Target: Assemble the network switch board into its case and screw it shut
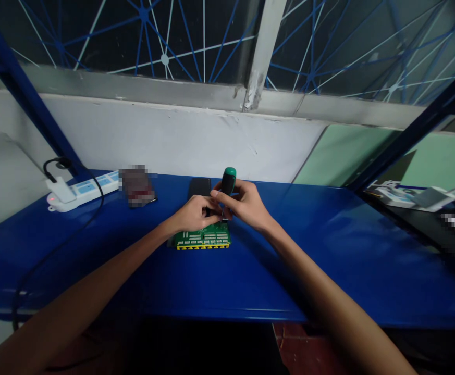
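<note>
A green circuit board [203, 237] with a yellow strip along its near edge lies on the blue table in front of me. In my right hand [248, 204] is a screwdriver [229, 180] with a green and black handle, upright, its shaft pointing down at the board's far right corner. My left hand [194, 213] rests over the board's far edge, thumb and fingers brought together close to the screwdriver shaft. Whatever those fingers pinch is too small or hidden to name. Behind the hands lies a flat black object [199, 186], partly covered by my left hand.
At the left stands a white power strip [94, 188] with a plug and a black cable [71, 234] trailing over the table [290, 281]. A blurred dark item [137, 186] lies beside it. Blue frame posts rise on both sides. White devices [403, 197] sit far right.
</note>
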{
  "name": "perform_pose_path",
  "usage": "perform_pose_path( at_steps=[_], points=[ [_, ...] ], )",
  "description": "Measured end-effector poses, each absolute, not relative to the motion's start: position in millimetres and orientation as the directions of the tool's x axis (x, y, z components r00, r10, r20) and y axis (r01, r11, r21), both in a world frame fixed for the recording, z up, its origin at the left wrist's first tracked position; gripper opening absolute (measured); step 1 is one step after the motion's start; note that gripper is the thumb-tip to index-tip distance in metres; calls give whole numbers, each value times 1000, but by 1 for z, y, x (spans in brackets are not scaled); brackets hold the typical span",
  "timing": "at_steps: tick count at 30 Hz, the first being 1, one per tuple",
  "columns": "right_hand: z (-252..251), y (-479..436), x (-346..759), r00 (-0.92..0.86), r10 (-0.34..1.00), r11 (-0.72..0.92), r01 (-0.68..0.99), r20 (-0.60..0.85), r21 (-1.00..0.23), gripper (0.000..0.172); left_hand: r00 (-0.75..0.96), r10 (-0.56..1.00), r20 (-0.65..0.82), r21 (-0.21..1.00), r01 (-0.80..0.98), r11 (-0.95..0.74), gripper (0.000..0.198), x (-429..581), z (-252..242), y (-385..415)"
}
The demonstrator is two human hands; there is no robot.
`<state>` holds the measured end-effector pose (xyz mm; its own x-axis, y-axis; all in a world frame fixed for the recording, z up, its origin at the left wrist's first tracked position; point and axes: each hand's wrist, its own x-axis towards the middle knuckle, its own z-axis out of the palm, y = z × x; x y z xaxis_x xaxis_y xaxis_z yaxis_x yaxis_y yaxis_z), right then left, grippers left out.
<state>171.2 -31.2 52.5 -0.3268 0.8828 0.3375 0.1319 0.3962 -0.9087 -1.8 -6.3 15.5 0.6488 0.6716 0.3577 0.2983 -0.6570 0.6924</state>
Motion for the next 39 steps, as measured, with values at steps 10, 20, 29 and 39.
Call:
perform_pose_path(
  at_steps=[10, 20, 29, 39],
  points=[
    [55, -34, 170, -312, 887, 400, 150, 341, -904, 28, 590, 723, 360, 717, 320, -619, 16, -1, 12, -5],
    [55, -34, 169, -292, 888, 411, 163, 354, -897, 26, 619, 689, 376, 693, 306, -653, 18, -1, 9, -3],
    [52, -32, 169, -290, 892, 401, 155, 346, -903, 29, 663, 655, 361, 677, 297, -673, 20, -4, 11, -3],
    [50, -30, 171, -314, 891, 392, 160, 330, -906, 28, 594, 739, 317, 783, 276, -557, 16, -2, 6, -1]
  ],
)
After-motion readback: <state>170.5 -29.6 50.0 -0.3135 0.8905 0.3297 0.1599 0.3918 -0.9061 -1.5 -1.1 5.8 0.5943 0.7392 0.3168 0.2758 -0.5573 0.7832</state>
